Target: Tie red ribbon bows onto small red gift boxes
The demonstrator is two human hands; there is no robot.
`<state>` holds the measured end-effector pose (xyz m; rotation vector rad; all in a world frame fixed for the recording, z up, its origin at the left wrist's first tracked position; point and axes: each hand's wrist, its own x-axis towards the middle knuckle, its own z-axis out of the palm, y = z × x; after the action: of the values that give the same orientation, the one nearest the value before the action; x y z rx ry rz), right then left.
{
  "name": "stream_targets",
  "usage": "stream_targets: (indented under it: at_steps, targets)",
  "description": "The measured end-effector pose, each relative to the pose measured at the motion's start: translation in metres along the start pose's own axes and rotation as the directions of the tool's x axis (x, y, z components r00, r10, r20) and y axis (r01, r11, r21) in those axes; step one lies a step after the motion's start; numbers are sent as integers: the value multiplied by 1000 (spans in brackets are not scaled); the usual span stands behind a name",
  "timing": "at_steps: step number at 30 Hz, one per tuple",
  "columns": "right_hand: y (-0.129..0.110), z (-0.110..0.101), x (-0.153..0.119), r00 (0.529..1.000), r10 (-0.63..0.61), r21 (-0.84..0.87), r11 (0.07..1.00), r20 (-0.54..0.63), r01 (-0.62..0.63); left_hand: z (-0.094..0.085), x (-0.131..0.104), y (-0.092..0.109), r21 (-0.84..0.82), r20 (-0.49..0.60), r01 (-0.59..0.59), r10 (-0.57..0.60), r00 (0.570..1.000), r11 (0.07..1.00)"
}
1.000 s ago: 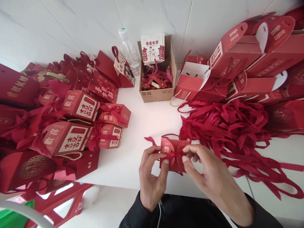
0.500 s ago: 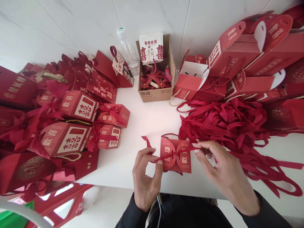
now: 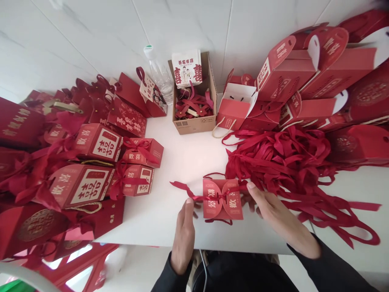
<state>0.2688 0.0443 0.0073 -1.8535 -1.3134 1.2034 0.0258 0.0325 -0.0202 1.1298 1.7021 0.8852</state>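
Red rectangular card box [image 3: 223, 208] is set between left hand [image 3: 184, 231] and right hand [image 3: 275, 213], grips unclear. Likely light, crushable; best held by sides.

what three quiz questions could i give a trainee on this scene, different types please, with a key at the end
1. Multiple choice: in the picture, what stands just left of the cardboard box?
a) a mug
b) a clear bottle
c) a roll of tape

2. True or false: the heap of loose ribbon lies nearer the right hand than the left hand.

3. Fill in the blank: the small box between the hands has a ribbon across it, coloured ____.

Key: 1. b; 2. true; 3. red
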Motion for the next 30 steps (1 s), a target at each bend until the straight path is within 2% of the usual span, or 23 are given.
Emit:
stream_targets:
  at_steps: [4,9,13,17,20,22,25,28,30]
  targets:
    - [-17,6,8,991,-64,98,992,-120,76,4,17,17,-96,66,-41,47,997,995]
    - [-52,5,25,966,-213,226,943,-148,243,9,53,71,-295,112,-207,249,962,933]
    - [-80,2,40,932,-339,263,894,-131,362,13,71,111,-283,104,-382,424,900,880]
    - [-94,3,44,901,-412,229,872,-133,433,17,75,129,-249,107,-470,506,856,847]
    - [-96,4,45,884,-447,184,865,-138,467,18,79,130,-222,126,-514,547,828,829]
    - [-94,1,48,877,-459,144,867,-141,477,18,84,126,-164,112,-521,541,834,837]
    - [-81,-9,54,866,-443,42,885,-231,464,14,90,110,-57,-13,-487,487,873,872]
    - [-59,-17,50,805,-440,-124,895,-398,428,8,77,85,17,-188,-429,424,886,903]
    - [-45,-17,40,779,-512,-237,859,-362,454,6,57,71,76,-208,-435,441,873,897]
